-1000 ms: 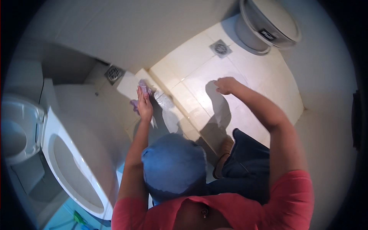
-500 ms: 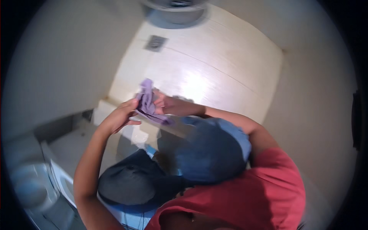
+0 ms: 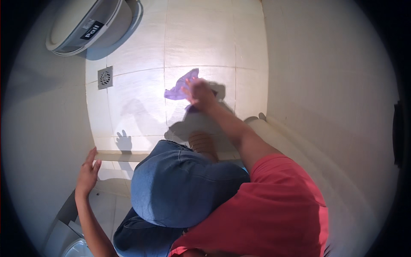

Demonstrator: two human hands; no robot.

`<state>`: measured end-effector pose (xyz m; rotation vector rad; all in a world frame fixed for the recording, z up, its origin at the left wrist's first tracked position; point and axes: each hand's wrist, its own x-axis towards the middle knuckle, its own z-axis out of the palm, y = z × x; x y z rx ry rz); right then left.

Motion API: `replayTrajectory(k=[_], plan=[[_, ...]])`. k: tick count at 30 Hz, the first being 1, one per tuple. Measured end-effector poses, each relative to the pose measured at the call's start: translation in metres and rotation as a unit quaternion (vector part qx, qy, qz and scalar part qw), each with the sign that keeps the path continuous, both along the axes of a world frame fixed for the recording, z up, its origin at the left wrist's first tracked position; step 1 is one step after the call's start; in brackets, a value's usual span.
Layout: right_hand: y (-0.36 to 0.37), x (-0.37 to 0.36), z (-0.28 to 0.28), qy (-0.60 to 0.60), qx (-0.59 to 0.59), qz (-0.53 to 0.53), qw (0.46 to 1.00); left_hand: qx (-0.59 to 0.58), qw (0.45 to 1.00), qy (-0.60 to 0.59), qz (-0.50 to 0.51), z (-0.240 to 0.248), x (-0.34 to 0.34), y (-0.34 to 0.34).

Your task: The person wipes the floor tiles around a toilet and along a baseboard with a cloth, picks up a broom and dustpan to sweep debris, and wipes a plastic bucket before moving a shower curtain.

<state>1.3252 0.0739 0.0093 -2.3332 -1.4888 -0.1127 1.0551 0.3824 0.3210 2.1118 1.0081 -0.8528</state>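
A crumpled purple cloth lies on the pale tiled floor, part of it under my right hand. That hand reaches forward with its fingers bent onto the cloth, slightly smeared by motion; the palm side is hidden. My left hand is empty, its fingers stretched out and apart. It is beside the left wall, near the end of a low raised sill, and I cannot tell whether it touches either.
A large round pail stands at the far left. Nearer is a square floor drain. Walls rise on both sides. My bent knee and foot are in front of me. A pale rounded fixture shows at lower left.
My hands have come apart: the right has carried the purple cloth forward and down to the floor, the left has let go and moved left. My view has turned, bringing the pail to the far left.
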Motion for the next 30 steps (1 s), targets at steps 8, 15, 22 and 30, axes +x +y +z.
replayTrajectory(k=[8,15,22,30], plan=[[-0.157,0.196,-0.016,-0.038,-0.126,-0.288,0.949,0.201,0.978,0.046,-0.025,0.041,-0.093,0.022],[-0.132,-0.026,0.042,0.400,-0.506,-0.046,0.763,-0.008,0.981,0.142,0.130,0.007,-0.147,-0.005],[-0.189,-0.026,0.027,0.204,-0.360,0.060,0.908,0.153,0.987,-0.005,0.046,0.021,-0.117,0.011],[-0.063,0.118,-0.020,0.052,-0.162,-0.574,0.801,0.455,0.886,-0.023,-0.082,0.086,-0.089,0.065]])
